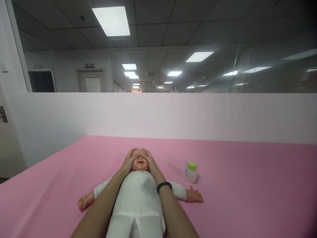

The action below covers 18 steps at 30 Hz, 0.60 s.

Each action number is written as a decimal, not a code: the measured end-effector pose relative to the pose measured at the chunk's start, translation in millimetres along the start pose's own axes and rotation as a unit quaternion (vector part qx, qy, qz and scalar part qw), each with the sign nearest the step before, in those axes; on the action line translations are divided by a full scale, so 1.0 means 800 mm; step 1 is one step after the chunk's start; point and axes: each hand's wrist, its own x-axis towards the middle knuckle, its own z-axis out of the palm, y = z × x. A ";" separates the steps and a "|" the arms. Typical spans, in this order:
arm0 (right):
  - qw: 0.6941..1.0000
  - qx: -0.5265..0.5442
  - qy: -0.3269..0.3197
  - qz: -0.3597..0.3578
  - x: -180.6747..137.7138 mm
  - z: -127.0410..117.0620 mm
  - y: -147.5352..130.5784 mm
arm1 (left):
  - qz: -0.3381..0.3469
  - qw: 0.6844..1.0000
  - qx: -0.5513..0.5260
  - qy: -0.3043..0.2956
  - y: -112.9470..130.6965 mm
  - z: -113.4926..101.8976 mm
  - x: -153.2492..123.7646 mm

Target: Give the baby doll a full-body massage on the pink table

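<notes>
A baby doll (139,198) in a white garment lies on its back on the pink surface (235,198), arms spread. My left hand (130,160) lies on the left side of the doll's head, fingers stretched over its forehead and eyes. On the right side of the head rests my right hand (150,160) in the same way, with a dark bead bracelet on its wrist. The fingertips of both hands meet above the doll's nose. Both hands lie flat and hold nothing.
A small white bottle with a green cap (191,172) stands on the pink surface just right of the doll's shoulder. A white partition wall (173,115) runs along the far edge, with glass above it. A door is at far left.
</notes>
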 end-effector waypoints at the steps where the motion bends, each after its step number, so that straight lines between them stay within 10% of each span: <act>1: 1.000 -0.002 -0.001 0.000 -0.001 0.000 -0.001 | 0.000 1.000 0.002 0.001 0.000 0.000 0.000; 18: 1.000 0.018 0.002 -0.004 -0.002 0.004 -0.004 | -0.006 1.000 -0.005 0.010 -0.006 -0.003 0.004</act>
